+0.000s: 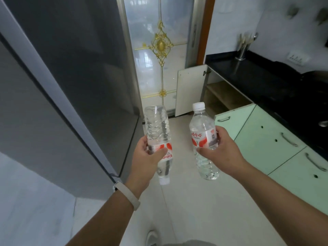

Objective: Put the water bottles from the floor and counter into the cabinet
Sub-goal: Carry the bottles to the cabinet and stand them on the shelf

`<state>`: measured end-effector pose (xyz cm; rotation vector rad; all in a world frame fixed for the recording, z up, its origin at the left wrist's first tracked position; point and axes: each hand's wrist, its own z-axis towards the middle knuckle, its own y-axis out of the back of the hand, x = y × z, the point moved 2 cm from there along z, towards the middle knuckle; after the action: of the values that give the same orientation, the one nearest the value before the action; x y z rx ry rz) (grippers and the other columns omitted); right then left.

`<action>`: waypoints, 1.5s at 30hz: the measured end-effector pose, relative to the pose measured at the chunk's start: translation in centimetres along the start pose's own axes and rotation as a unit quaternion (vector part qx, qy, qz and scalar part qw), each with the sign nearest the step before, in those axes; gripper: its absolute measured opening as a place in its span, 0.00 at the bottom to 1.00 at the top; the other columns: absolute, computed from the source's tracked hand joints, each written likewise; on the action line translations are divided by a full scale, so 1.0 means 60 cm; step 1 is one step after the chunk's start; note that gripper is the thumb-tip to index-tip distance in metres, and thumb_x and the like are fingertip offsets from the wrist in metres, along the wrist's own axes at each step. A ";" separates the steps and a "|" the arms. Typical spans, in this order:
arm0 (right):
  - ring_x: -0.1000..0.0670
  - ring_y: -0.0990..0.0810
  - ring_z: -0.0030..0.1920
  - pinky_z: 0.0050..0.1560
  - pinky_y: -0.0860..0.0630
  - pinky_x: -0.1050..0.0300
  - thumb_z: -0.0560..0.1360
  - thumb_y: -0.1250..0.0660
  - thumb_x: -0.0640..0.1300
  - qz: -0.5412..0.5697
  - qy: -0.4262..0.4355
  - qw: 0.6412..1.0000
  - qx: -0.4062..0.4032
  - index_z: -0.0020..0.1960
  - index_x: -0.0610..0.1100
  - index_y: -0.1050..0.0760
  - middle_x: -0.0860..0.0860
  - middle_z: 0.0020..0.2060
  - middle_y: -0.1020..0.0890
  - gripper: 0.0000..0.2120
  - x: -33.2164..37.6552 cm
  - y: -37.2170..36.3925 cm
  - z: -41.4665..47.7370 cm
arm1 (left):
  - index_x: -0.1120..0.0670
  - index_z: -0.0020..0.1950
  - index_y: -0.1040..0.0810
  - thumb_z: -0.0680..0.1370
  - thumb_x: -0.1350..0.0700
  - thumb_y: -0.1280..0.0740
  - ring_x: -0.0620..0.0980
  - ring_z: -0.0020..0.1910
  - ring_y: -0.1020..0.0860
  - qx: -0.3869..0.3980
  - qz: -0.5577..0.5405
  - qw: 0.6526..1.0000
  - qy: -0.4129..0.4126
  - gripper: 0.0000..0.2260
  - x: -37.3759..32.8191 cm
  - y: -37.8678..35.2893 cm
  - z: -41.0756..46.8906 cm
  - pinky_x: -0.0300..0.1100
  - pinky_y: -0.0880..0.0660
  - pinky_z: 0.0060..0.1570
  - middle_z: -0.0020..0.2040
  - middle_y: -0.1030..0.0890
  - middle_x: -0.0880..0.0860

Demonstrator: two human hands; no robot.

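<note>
Currently the person carries one water bottle in each hand, both held in the air above the floor (179, 201). The left hand (147, 155) grips the left bottle (156, 125) round its labelled middle, thumb across the front and fingers (144, 141) curled behind. This bottle is upside down, with its white cap pointing toward the floor and its base tipped up and away. The right hand (223, 151) grips the right bottle (202, 125) at the label too, fingers wrapped round the far side. That one stands nearly upright, cap on top. The two bottles are near each other but apart.

The cabinet (221, 94) lies ahead and to the right, under the black table (248, 77). Its cabinet door (190, 89) is swung wide toward the left, and a bare wooden shelf shows inside.

Judging from that layout, the right hand is the nearer one to the opening. Its bottle has its long axis close to vertical, so it could likely be set on its base with little turning. The left bottle would probably need turning over first, or laying on its side, and the left hand would have to reach past the open door's edge to get in. Neither bottle is in the cabinet yet.
</note>
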<state>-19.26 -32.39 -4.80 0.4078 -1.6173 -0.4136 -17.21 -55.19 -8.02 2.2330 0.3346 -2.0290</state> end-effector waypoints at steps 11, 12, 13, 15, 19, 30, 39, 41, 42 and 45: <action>0.59 0.20 0.46 0.40 0.28 0.68 0.68 0.21 0.46 0.022 -0.037 0.996 -0.076 0.64 0.54 0.33 0.60 0.49 0.21 0.31 0.049 -0.074 0.125 | 0.49 0.57 0.23 0.72 0.71 0.26 0.45 0.44 0.14 0.059 -0.033 0.998 0.011 0.21 -0.012 0.043 0.212 0.36 0.21 0.39 0.48 0.14 0.47; 0.59 0.21 0.46 0.39 0.29 0.68 0.68 0.21 0.46 0.026 -0.042 0.996 -0.079 0.63 0.54 0.34 0.60 0.49 0.21 0.30 0.046 -0.075 0.137 | 0.48 0.56 0.23 0.72 0.71 0.26 0.44 0.44 0.15 0.063 -0.029 0.997 0.014 0.21 -0.008 0.038 0.228 0.35 0.21 0.39 0.47 0.14 0.45; 0.59 0.21 0.46 0.39 0.29 0.68 0.68 0.21 0.46 0.028 -0.048 0.995 -0.082 0.63 0.54 0.34 0.60 0.49 0.21 0.30 0.044 -0.075 0.149 | 0.47 0.56 0.23 0.72 0.71 0.26 0.43 0.45 0.15 0.065 -0.024 0.997 0.017 0.22 -0.006 0.031 0.243 0.35 0.21 0.40 0.47 0.14 0.44; 0.59 0.21 0.46 0.39 0.29 0.68 0.68 0.21 0.46 0.027 -0.055 0.994 -0.091 0.63 0.54 0.34 0.60 0.49 0.21 0.30 0.038 -0.074 0.178 | 0.46 0.56 0.23 0.71 0.70 0.25 0.44 0.46 0.15 0.077 -0.009 0.997 0.020 0.23 -0.003 0.017 0.276 0.36 0.20 0.41 0.47 0.14 0.42; 0.59 0.21 0.46 0.41 0.28 0.66 0.68 0.21 0.46 0.041 -0.067 0.991 -0.110 0.63 0.55 0.34 0.60 0.49 0.22 0.30 0.019 -0.073 0.255 | 0.44 0.55 0.23 0.71 0.69 0.24 0.44 0.46 0.15 0.103 0.011 0.995 0.010 0.23 -0.006 -0.024 0.347 0.41 0.19 0.43 0.47 0.15 0.40; 0.58 0.22 0.47 0.42 0.28 0.65 0.67 0.21 0.48 0.096 -0.100 0.983 -0.121 0.61 0.57 0.35 0.61 0.49 0.24 0.30 -0.044 -0.002 0.550 | 0.48 0.58 0.22 0.73 0.66 0.25 0.52 0.49 0.14 0.131 0.065 0.989 0.031 0.19 -0.034 -0.202 0.588 0.48 0.17 0.46 0.51 0.14 0.50; 0.59 0.21 0.44 0.35 0.31 0.69 0.67 0.20 0.49 0.100 -0.117 0.975 -0.161 0.63 0.56 0.34 0.63 0.47 0.24 0.31 -0.083 0.114 0.699 | 0.55 0.65 0.23 0.67 0.59 0.23 0.58 0.52 0.15 0.179 0.076 0.980 0.039 0.27 -0.047 -0.361 0.725 0.56 0.18 0.51 0.56 0.16 0.58; 0.58 0.21 0.44 0.36 0.30 0.68 0.67 0.20 0.49 0.100 -0.121 0.973 -0.171 0.64 0.55 0.34 0.62 0.48 0.24 0.32 -0.088 0.132 0.714 | 0.55 0.64 0.23 0.68 0.61 0.22 0.56 0.52 0.15 0.185 0.081 0.979 0.039 0.25 -0.049 -0.383 0.746 0.56 0.18 0.52 0.55 0.15 0.57; 0.58 0.22 0.45 0.37 0.29 0.67 0.67 0.20 0.49 0.102 -0.124 0.972 -0.174 0.65 0.54 0.34 0.61 0.49 0.24 0.32 -0.091 0.141 0.721 | 0.54 0.64 0.23 0.70 0.63 0.23 0.56 0.52 0.15 0.193 0.081 0.977 0.038 0.23 -0.051 -0.395 0.758 0.56 0.18 0.52 0.55 0.15 0.56; 0.58 0.22 0.45 0.40 0.28 0.64 0.68 0.21 0.48 0.108 -0.135 0.967 -0.187 0.65 0.54 0.34 0.60 0.49 0.24 0.32 -0.106 0.160 0.745 | 0.54 0.64 0.23 0.73 0.66 0.25 0.53 0.50 0.14 0.217 0.092 0.971 0.034 0.21 -0.053 -0.428 0.797 0.52 0.17 0.50 0.54 0.15 0.54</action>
<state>-63.48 -19.80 -9.18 -0.1157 -1.7760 -0.6139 -69.80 -41.29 -8.05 2.4600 -0.3381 -2.0848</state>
